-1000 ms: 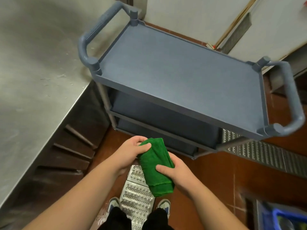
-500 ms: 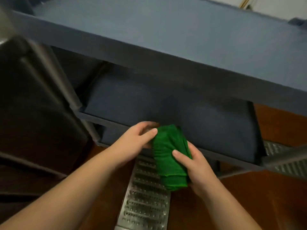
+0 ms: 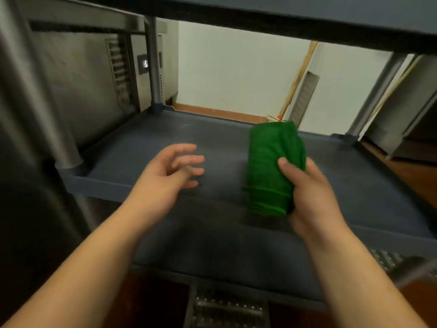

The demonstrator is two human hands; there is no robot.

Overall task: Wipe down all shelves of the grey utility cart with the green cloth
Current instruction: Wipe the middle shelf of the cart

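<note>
I look in under the top shelf of the grey utility cart at its middle shelf, with the lowest shelf below the front rim. The folded green cloth stands upright over the middle shelf, right of centre. My right hand grips its right side, thumb across the front. My left hand hovers over the middle shelf's left front part, fingers spread, holding nothing.
Grey cart posts stand at the shelf corners. A stainless steel cabinet is close on the left. A wooden broom handle leans on the white wall behind. A perforated metal floor grate lies on the brown floor below.
The view dropped from above the cart to level with the middle shelf. My left hand let go of the cloth and opened; my right hand carried the cloth over the middle shelf.
</note>
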